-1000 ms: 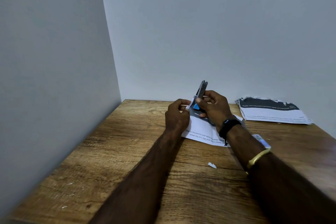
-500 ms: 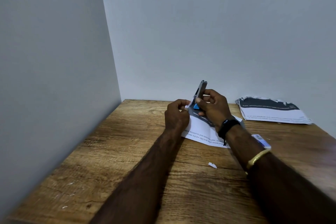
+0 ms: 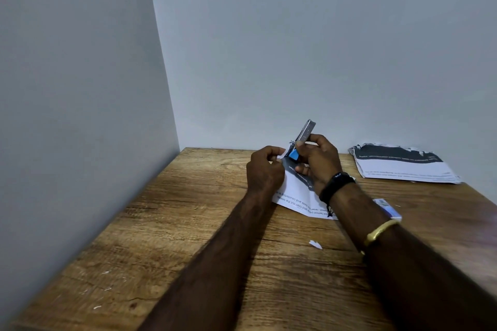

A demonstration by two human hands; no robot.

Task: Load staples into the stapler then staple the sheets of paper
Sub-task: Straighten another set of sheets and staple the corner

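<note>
My right hand (image 3: 318,160) grips a small blue and metal stapler (image 3: 302,140), whose silver top arm is swung up and points away from me. My left hand (image 3: 265,169) pinches the upper corner of a set of printed sheets (image 3: 297,196) right at the stapler's blue base. The rest of those sheets rests on the wooden table (image 3: 188,223). I cannot see whether staples are inside the stapler.
A stack of printed sheets (image 3: 403,165) lies at the back right against the wall. A small staple box (image 3: 387,208) sits behind my right forearm. A paper scrap (image 3: 315,244) lies mid-table. Grey walls close the left side and the back.
Almost nothing differs. Both hands stay at the sheets' corner with the stapler's arm raised; the stapler shifted only slightly.
</note>
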